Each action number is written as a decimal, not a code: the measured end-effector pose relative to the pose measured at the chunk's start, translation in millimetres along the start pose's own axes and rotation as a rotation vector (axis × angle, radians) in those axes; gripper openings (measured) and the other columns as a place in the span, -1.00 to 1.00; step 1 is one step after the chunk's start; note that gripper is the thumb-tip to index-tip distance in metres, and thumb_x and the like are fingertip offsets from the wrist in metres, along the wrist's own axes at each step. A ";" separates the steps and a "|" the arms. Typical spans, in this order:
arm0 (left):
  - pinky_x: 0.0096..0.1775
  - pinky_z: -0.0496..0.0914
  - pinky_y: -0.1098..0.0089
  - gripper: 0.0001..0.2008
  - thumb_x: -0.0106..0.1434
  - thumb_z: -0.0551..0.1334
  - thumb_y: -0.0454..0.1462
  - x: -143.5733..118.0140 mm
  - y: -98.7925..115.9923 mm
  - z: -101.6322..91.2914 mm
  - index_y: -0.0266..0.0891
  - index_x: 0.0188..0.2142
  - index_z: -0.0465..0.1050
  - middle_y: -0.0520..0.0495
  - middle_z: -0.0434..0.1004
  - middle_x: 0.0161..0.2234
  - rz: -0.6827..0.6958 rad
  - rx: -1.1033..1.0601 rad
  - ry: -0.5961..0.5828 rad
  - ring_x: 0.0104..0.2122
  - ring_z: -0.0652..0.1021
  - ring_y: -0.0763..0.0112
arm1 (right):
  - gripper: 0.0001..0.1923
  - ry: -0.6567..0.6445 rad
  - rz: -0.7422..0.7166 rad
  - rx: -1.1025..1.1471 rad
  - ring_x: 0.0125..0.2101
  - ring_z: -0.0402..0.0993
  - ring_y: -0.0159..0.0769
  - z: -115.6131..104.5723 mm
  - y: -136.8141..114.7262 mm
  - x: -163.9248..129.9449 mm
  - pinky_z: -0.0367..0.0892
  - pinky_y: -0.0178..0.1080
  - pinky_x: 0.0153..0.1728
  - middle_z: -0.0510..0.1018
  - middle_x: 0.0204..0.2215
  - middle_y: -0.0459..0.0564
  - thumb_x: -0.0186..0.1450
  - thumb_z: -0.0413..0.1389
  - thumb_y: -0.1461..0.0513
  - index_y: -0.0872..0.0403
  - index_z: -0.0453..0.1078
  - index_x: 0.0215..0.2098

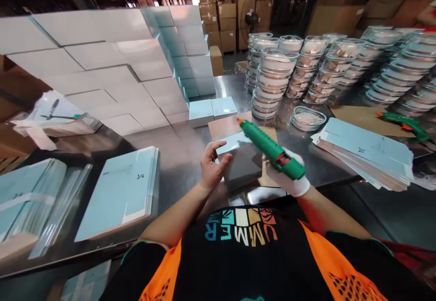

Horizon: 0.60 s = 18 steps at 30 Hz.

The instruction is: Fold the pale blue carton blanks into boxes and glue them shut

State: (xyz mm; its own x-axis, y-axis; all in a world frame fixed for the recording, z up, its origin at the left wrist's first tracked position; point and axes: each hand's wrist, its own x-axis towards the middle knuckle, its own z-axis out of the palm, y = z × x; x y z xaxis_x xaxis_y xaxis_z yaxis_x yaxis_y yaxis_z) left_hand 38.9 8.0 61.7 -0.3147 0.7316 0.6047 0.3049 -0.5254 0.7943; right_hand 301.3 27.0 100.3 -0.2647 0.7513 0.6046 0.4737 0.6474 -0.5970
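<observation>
Left hand (211, 165), bare, fingers spread, pressing the left edge of a grey square cardboard box (241, 168) on the steel table (177, 155). Right hand (288, 176), white-gloved, clamped around a green hot-glue gun (270, 149), nozzle angled over the box's far side.

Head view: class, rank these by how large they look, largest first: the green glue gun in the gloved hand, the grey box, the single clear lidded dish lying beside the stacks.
1. Grey box
2. Green glue gun, though nearness to the camera may enlarge it
3. Single clear lidded dish
</observation>
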 end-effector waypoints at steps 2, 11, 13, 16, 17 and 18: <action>-0.29 0.37 0.38 -0.44 0.32 0.42 0.24 -2.0 0.6 4.2 -0.14 0.01 0.66 -0.06 0.59 -0.19 0.023 0.020 -0.015 -0.35 0.47 0.38 | -0.91 -0.014 -0.094 0.002 -0.38 0.67 -0.13 10.3 -14.9 0.9 0.61 -0.14 -0.23 0.70 -0.37 -0.01 0.22 0.28 0.21 -0.03 0.56 -0.27; -0.11 0.47 0.32 -0.48 0.34 0.45 0.17 -8.7 -7.6 2.6 -0.15 0.04 0.67 -0.14 0.60 -0.09 0.081 0.080 -0.013 -0.13 0.60 0.23 | -0.80 0.095 0.180 0.036 -0.40 0.56 -0.15 18.6 3.4 12.0 0.55 -0.14 -0.26 0.59 -0.48 -0.04 0.16 0.35 0.13 -0.04 0.42 -0.45; -0.15 0.45 0.33 -0.43 0.31 0.44 0.23 -8.0 -8.4 0.0 -0.16 0.02 0.68 -0.14 0.60 -0.10 0.048 0.105 -0.001 -0.17 0.58 0.26 | -0.76 0.177 0.389 0.175 -0.45 0.52 -0.18 16.5 21.5 11.4 0.55 -0.12 -0.32 0.57 -0.51 -0.05 0.12 0.37 0.10 -0.03 0.41 -0.48; -0.23 0.40 0.35 -0.38 0.29 0.42 0.29 -5.2 -9.1 -2.3 -0.16 0.00 0.68 -0.08 0.58 -0.18 -0.004 0.094 -0.005 -0.33 0.47 0.36 | -0.68 0.137 0.595 0.432 -0.54 0.49 -0.25 17.3 47.6 12.1 0.53 -0.16 -0.48 0.70 -0.39 0.01 0.20 0.35 -0.04 0.01 0.51 -0.30; -0.26 0.38 0.35 -0.37 0.29 0.41 0.30 -4.2 -9.4 -2.8 -0.16 0.00 0.68 -0.06 0.57 -0.21 -0.021 0.077 -0.010 -0.37 0.42 0.40 | -0.60 0.082 0.672 0.524 -0.55 0.50 -0.25 17.7 56.5 13.1 0.53 -0.16 -0.52 0.74 -0.34 0.07 0.24 0.34 -0.10 0.04 0.54 -0.24; -0.29 0.37 0.35 -0.36 0.29 0.41 0.30 -3.3 -9.8 -3.3 -0.16 0.00 0.68 -0.05 0.57 -0.23 -0.037 0.059 -0.014 -0.41 0.38 0.42 | -0.52 0.018 0.762 0.596 -0.57 0.52 -0.25 17.5 65.8 14.2 0.53 -0.15 -0.54 0.76 -0.31 0.12 0.27 0.33 -0.17 0.06 0.55 -0.20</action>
State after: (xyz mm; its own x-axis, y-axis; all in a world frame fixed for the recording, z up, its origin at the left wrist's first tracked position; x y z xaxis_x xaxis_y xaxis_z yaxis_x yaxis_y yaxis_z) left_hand 34.0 9.4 52.1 -0.3143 0.7561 0.5740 0.3457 -0.4720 0.8110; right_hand 314.1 82.5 60.4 -0.0474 0.9976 -0.0504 0.0077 -0.0501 -0.9987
